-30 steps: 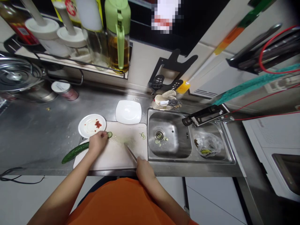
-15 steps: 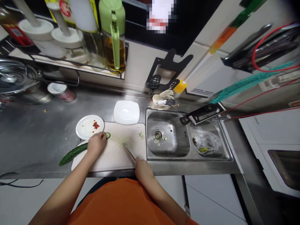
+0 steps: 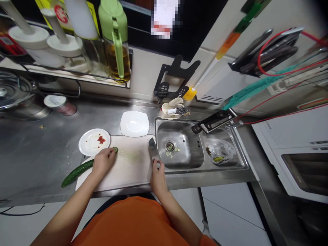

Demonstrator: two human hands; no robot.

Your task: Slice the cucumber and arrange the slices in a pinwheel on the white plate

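Note:
A long green cucumber lies over the left side of the white cutting board, its tail end past the board's edge. My left hand is closed around its right part, and the cut end shows just beyond my fingers. In my right hand is a kitchen knife, its blade at the board's right edge beside the sink. Wet greenish traces mark the middle of the board. My right fingers are wrapped round the handle and hide most of it.
Behind the board stand a white plate with red bits and a bare white square plate. To the right, the steel sink holds cucumber slices near its drain and a plastic bag. A faucet reaches over it.
My right hand has swung the knife rightwards from mid-board to the edge by the sink. The green peel scraps at the board's right no longer show. My left hand stays on the cucumber.

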